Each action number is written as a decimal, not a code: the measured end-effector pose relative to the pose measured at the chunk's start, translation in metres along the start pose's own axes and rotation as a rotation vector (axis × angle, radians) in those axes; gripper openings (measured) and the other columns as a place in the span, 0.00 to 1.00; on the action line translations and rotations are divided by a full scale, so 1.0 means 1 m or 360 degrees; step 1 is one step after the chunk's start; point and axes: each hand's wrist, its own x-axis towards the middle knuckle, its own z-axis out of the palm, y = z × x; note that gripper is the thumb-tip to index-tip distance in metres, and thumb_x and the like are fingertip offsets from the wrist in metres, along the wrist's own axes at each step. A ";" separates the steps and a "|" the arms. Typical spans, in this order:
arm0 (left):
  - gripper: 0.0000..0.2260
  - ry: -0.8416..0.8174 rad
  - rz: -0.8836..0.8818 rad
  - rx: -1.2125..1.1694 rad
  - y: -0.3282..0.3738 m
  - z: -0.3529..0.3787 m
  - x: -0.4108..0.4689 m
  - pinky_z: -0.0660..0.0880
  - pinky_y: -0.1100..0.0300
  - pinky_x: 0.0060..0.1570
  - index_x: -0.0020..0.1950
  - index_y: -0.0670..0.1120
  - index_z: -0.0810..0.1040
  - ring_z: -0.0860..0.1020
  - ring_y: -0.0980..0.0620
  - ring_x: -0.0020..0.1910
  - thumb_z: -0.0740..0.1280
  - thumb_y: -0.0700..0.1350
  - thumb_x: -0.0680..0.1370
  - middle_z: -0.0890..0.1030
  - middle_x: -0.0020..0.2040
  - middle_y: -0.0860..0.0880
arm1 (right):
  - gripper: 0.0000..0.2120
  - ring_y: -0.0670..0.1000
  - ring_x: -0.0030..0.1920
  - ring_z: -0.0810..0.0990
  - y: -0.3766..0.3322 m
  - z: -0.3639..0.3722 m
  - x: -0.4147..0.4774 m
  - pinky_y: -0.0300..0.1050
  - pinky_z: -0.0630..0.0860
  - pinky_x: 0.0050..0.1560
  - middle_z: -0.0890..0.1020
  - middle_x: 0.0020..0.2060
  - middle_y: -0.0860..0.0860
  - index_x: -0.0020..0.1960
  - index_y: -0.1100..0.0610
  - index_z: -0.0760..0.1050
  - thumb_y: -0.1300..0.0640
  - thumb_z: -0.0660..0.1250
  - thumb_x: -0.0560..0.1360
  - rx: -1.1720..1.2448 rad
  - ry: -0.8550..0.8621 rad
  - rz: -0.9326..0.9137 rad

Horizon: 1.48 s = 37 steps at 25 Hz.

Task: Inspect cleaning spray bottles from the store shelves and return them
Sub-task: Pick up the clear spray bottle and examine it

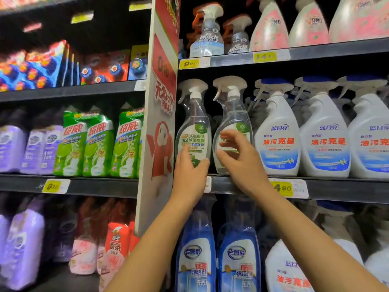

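Observation:
Two clear spray bottles with white triggers and green labels stand side by side on the middle shelf [336,189]. My left hand [189,175] holds the lower part of the left clear bottle [193,129], with fingers up its left side and the thumb on its right. The bottle's base is hidden behind the hand. My right hand [242,163] hovers in front of the right clear bottle [233,114], thumb and fingers spread in a loose C over the label. I cannot tell whether it touches the bottle.
White spray bottles with blue caps [277,131] stand in a row right of the clear ones. Blue glass-cleaner bottles [196,256] stand on the shelf below, grey and pink sprayers [207,32] above. A red and white sign panel [160,123] juts out at the left, with green refill pouches [99,144] beyond it.

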 end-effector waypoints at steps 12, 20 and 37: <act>0.28 0.0195 -0.0348 0.0637 -0.008 0.017 0.031 0.62 0.44 0.69 0.76 0.37 0.50 0.61 0.38 0.72 0.58 0.42 0.80 0.59 0.75 0.37 | 0.22 0.52 0.41 0.75 -0.005 0.035 0.097 0.42 0.69 0.32 0.77 0.52 0.57 0.66 0.62 0.64 0.59 0.68 0.75 -0.0486 -0.0340 0.0310; 0.26 0.0054 0.0061 0.0525 -0.028 0.005 0.023 0.64 0.50 0.69 0.76 0.40 0.52 0.63 0.44 0.71 0.59 0.42 0.81 0.60 0.74 0.42 | 0.21 0.53 0.48 0.77 -0.005 0.034 0.100 0.51 0.76 0.49 0.79 0.48 0.55 0.54 0.65 0.76 0.55 0.77 0.68 -0.0219 -0.0141 0.0359; 0.38 -0.0625 0.0187 -0.0679 -0.008 -0.006 -0.065 0.79 0.64 0.46 0.69 0.60 0.62 0.81 0.54 0.56 0.77 0.44 0.66 0.81 0.59 0.52 | 0.03 0.55 0.38 0.81 -0.011 -0.033 -0.009 0.47 0.79 0.39 0.80 0.36 0.57 0.44 0.61 0.78 0.63 0.67 0.76 0.1007 0.0304 0.0405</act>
